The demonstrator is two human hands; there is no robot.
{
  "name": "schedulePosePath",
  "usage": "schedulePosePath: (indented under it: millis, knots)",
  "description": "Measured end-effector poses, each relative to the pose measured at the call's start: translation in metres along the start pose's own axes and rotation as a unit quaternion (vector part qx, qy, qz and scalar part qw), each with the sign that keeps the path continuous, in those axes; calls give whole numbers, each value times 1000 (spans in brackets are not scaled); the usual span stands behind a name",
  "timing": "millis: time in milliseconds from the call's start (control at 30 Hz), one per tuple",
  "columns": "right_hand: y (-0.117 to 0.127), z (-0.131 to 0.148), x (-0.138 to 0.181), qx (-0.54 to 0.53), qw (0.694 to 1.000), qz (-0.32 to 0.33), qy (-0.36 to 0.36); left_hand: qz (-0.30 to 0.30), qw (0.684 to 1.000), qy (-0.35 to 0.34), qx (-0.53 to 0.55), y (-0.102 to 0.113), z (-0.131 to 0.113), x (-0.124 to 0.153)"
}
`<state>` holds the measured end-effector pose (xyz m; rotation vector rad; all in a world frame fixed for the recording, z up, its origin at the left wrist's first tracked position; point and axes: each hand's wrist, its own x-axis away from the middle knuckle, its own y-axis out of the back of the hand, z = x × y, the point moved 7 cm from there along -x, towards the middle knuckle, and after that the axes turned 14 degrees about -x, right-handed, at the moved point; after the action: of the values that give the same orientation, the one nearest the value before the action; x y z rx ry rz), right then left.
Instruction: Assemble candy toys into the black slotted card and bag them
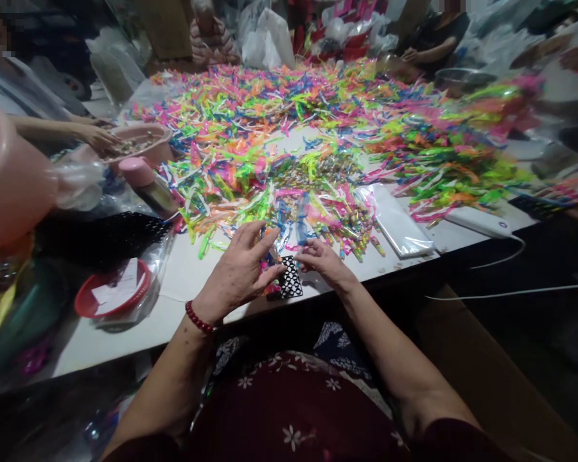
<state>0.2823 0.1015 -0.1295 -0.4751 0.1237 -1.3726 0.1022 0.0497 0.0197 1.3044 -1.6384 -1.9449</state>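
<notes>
My left hand (236, 273) is at the front of the table, a dark red bead bracelet (200, 319) on its wrist. Its fingers are curved and the thumb stands apart from them, over small coloured pieces beside a black plate with white holes (291, 280). Across that plate, my right hand (320, 262) has its fingertips pinched at the lower end of a see-through blue plastic piece (302, 221), which points away from me. Just beyond both hands lie many bright pink, green, orange and blue plastic pieces (241, 157).
On the right lie a stack of clear plastic bags (399, 224) and a white device with a cord (479, 220). Leftward are a red bowl with papers (115, 298), a pink-capped bottle (147, 183) and a pink tub (9, 173). Co-workers sit around the table; one's hand (96, 138) reaches into a basin.
</notes>
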Motion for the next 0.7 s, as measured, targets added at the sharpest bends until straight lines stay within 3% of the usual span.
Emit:
schedulePosePath:
  millis: [133,267,400,700]
  knots:
    - [-30,-16,26,69,996,48,39,-3,1000,-1,-1,0,1,1]
    - [-36,-19,38,193,976,20,100,-5,1000,-1,-7,0,0,0]
    - [-38,-22,39,245,959,18,141,-3,1000,-2,-6,0,-1,0]
    - [-45,-15,43,406,877,78,247,3,1000,-1,-4,1,-2,0]
